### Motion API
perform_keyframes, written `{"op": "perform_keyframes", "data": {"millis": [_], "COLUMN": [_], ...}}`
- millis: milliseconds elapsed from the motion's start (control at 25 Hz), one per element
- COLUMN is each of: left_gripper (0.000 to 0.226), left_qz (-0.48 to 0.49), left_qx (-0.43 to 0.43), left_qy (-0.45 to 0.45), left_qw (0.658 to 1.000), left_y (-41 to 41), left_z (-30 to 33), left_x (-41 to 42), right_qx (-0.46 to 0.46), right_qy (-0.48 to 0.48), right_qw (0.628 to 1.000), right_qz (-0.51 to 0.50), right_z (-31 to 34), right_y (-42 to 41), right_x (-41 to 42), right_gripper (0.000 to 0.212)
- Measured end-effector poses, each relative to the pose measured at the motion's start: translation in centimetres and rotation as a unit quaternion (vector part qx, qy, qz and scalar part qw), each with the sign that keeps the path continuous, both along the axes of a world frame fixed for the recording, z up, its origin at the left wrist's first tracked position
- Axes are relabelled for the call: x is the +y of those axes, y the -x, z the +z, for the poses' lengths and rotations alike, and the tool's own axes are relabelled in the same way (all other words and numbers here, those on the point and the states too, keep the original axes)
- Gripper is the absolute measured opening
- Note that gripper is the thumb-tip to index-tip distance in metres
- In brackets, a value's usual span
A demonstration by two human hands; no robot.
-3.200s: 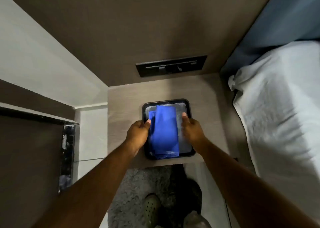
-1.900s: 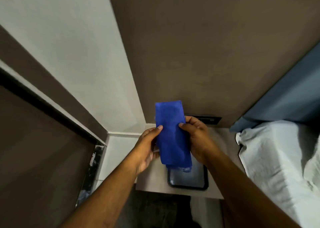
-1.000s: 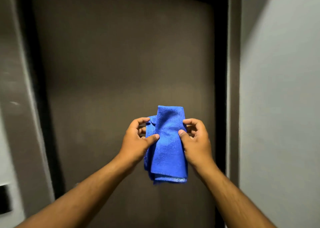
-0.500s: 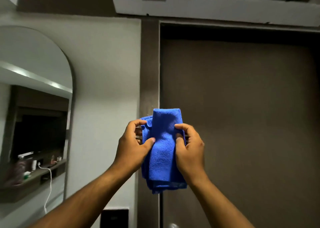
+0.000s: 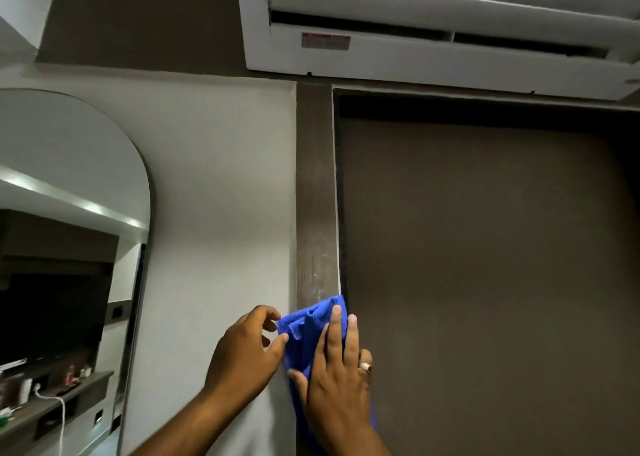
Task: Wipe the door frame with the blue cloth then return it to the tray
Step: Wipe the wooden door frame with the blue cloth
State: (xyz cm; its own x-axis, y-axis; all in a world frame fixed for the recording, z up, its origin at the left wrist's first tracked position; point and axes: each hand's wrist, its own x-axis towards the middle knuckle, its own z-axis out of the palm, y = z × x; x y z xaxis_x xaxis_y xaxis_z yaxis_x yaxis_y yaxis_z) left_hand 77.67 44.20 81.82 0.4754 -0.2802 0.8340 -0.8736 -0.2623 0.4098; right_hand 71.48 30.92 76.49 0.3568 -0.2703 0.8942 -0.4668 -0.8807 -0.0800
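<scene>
A: In the head view, where is the blue cloth (image 5: pixel 310 337)?

B: It lies flat against the left post of the door frame (image 5: pixel 316 213), on the lower part of it, covering the post from edge to edge.

A: And the hands?

B: The right hand (image 5: pixel 334 383) presses on the cloth with straight fingers, close together. The left hand (image 5: pixel 244 355) pinches the left edge of the cloth between thumb and curled fingers. The tray is not in view. A mirror (image 5: pixel 69 247) hangs on the wall at the left, well apart.
</scene>
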Motion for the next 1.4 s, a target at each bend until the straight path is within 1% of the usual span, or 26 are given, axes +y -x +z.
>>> {"op": "perform_keyframes", "data": {"millis": [80,120,200,280,320,360,480,560,640,760,840,920,1000,1080,1160,1240,1400], "left_gripper": [0.023,0.026,0.04,0.059,0.069,0.073,0.067,0.065,0.066,0.066,0.066,0.066,0.065,0.066,0.067,0.068,0.07], "left_qz": [0.06,0.092,0.166,0.226,0.239,0.246,0.253,0.262,0.27,0.276,0.276,0.274,0.265,0.259,0.261,0.262,0.265], "left_qx": [-0.094,-0.146,-0.234,-0.27,-0.275,-0.278,-0.298,-0.292,-0.289,-0.292,-0.296,-0.296,-0.294,-0.294,-0.293,-0.292,-0.289], "left_qy": [-0.027,-0.038,-0.069,-0.112,-0.126,-0.128,-0.089,-0.044,-0.012,0.005,0.003,-0.003,-0.005,-0.01,-0.01,-0.011,-0.007], "left_qw": [0.993,0.984,0.955,0.929,0.923,0.92,0.916,0.919,0.919,0.916,0.914,0.915,0.918,0.92,0.92,0.92,0.92], "left_y": [-1.4,-2.2,-3.9,-5.5,-6.3,-7.0,-9.3,-10.5,-11.6,-12.6,-12.7,-12.7,-12.8,-12.9,-13.0,-13.0,-12.5], "left_z": [0.0,0.3,1.1,2.0,2.5,3.1,6.5,9.4,11.3,12.1,12.1,12.1,11.8,11.5,11.1,11.0,11.3], "left_x": [0.5,0.7,0.6,0.1,-0.1,-0.4,-1.5,-1.8,-1.6,-1.6,-1.7,-1.8,-1.7,-1.3,-0.8,-0.5,-0.8], "right_qx": [0.006,-0.002,-0.01,-0.016,-0.02,-0.025,-0.063,-0.07,-0.097,-0.088,-0.076,-0.072,-0.077,-0.088,-0.101,-0.102,-0.073], "right_qy": [0.04,0.056,0.091,0.141,0.152,0.156,0.141,0.111,0.133,0.195,0.213,0.232,0.234,0.184,0.139,0.124,0.157], "right_qw": [0.999,0.998,0.995,0.987,0.985,0.984,0.987,0.99,0.985,0.975,0.971,0.968,0.967,0.977,0.982,0.982,0.982], "right_qz": [-0.024,-0.014,0.03,0.069,0.081,0.083,0.047,0.048,0.049,0.059,0.07,0.069,0.063,0.069,0.081,0.099,0.079], "right_z": [-1.0,-1.3,-1.4,-1.0,0.2,2.4,11.7,15.2,14.0,9.6,10.1,13.2,18.3,24.3,27.7,26.6,19.1], "right_y": [-1.5,-2.0,-2.8,-3.3,-3.5,-3.7,-3.8,-3.8,-4.5,-5.0,-5.6,-5.9,-6.0,-5.7,-5.1,-5.1,-5.5], "right_x": [-0.7,-1.3,-2.3,-3.0,-3.0,-3.0,-2.9,-3.3,-3.5,-3.3,-3.6,-3.5,-3.5,-4.1,-4.7,-5.0,-4.7], "right_gripper": [0.089,0.088,0.081,0.073,0.07,0.069,0.069,0.069,0.069,0.068,0.067,0.067,0.067,0.067,0.066,0.067,0.068]}}
